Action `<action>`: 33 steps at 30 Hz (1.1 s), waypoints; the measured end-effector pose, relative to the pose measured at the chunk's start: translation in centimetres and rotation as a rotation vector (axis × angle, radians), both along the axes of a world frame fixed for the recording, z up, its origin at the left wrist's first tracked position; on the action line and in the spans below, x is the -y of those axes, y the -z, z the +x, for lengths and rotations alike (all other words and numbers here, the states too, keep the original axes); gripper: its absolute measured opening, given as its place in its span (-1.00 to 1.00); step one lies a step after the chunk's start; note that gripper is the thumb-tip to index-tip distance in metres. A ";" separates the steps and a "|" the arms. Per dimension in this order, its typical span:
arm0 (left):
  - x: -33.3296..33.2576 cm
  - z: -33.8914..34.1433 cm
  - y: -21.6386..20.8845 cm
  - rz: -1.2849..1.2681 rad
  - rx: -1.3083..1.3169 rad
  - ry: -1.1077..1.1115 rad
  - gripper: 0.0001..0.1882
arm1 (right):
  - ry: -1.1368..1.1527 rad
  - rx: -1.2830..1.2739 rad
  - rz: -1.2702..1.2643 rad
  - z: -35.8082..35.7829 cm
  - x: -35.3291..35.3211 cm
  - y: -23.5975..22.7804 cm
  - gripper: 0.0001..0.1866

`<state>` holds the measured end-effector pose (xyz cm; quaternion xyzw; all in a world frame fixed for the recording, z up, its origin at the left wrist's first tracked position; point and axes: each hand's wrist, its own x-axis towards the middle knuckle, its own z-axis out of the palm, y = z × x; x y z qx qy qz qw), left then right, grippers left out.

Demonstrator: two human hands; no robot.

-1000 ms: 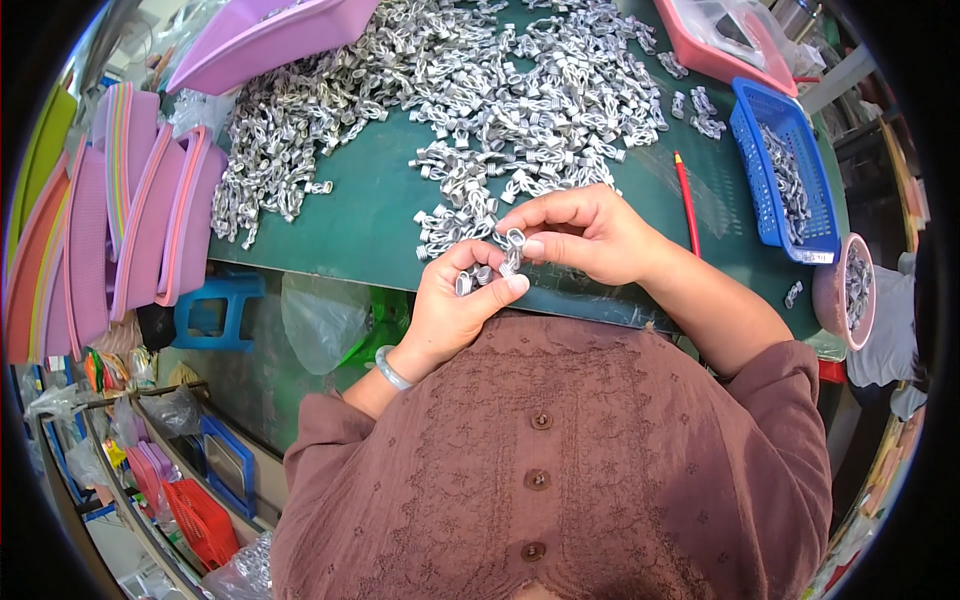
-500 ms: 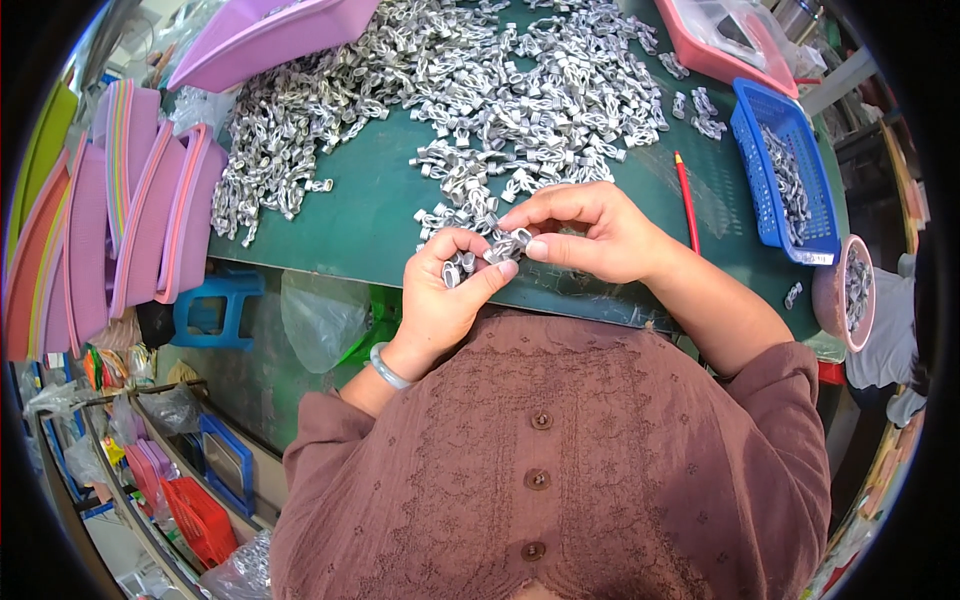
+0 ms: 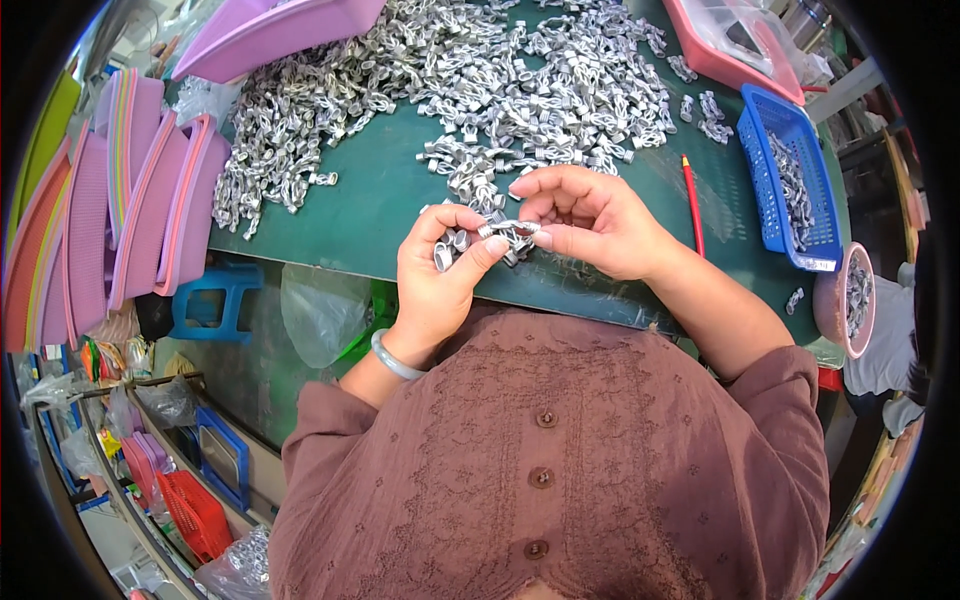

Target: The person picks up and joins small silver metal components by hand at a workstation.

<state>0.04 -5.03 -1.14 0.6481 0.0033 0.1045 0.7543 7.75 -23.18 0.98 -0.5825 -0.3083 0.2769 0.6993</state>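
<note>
Over the near edge of the green table, my left hand (image 3: 436,268) and my right hand (image 3: 612,228) hold one small grey-and-white twisted cord piece with silver end caps (image 3: 510,228) stretched between them. Thumb and index finger of the left hand pinch its left end. Several more such pieces (image 3: 446,250) are gathered in that palm. The right thumb and fingertips grip the right end, with the other fingers curled above. Just beyond both hands, a large heap of the same cord pieces (image 3: 540,90) spreads over the tabletop (image 3: 350,215).
On the right are a red pencil (image 3: 692,205), a blue basket (image 3: 745,190) and a pink bowl (image 3: 832,310), both containing pieces. A pink tray (image 3: 690,50) sits behind. Purple baskets (image 3: 190,215) stand stacked at left; a purple bin (image 3: 225,50) is at the far left.
The piece in my fingers has turned from a bunched position to lying lengthwise between both hands. My right hand has shifted slightly right and its fingers have lifted apart.
</note>
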 end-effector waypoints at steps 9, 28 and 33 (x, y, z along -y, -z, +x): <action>-1.3 1.1 -0.7 -0.874 -0.250 0.240 -0.97 | 0.034 0.918 -0.349 1.5 0.7 -0.2 -0.86; -1.1 0.6 -0.6 -0.530 -0.397 0.198 -0.80 | 0.019 1.398 -0.709 0.7 0.7 -0.5 -0.90; -0.6 0.5 -0.4 -0.365 -0.339 0.196 -0.84 | -0.027 1.329 -0.720 1.0 0.8 -0.8 -0.93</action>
